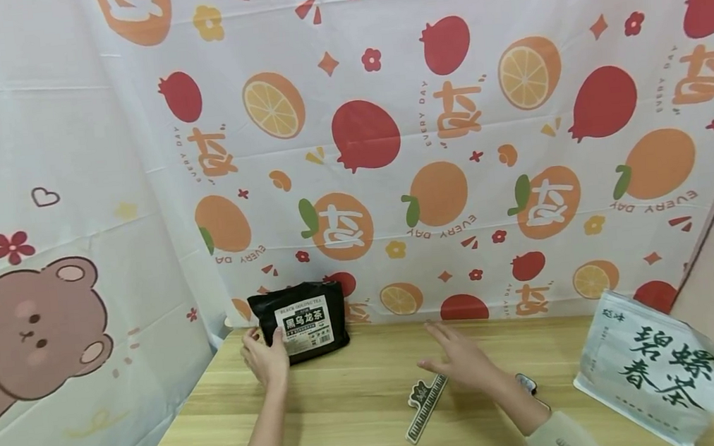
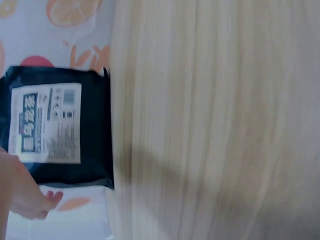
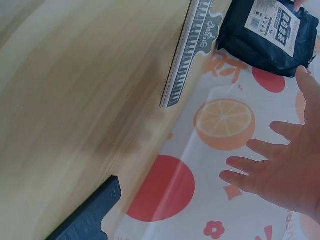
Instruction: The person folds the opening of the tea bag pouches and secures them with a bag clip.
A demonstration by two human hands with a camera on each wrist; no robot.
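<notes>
A black bag of oolong tea [image 1: 305, 323] with a white label stands at the back left of the table, by the curtain. My left hand [image 1: 267, 362] holds its left edge, thumb on the front; in the left wrist view the thumb overlaps the label's edge and the other fingers curl at the bag's side. My right hand [image 1: 465, 361] is held over the table with spread fingers and nothing in it. Nearest below it lies a ruler-like strip [image 1: 426, 409] with a piano-key pattern and a dark figure on one side.
A pale green tea bag [image 1: 653, 370] with large dark writing stands at the right. Partly behind the right forearm lies a small dark-edged object [image 1: 527, 382]. A fruit-print curtain [image 1: 424, 259] closes off the table's back edge, and a bear-print curtain [image 1: 24, 209] hangs at left.
</notes>
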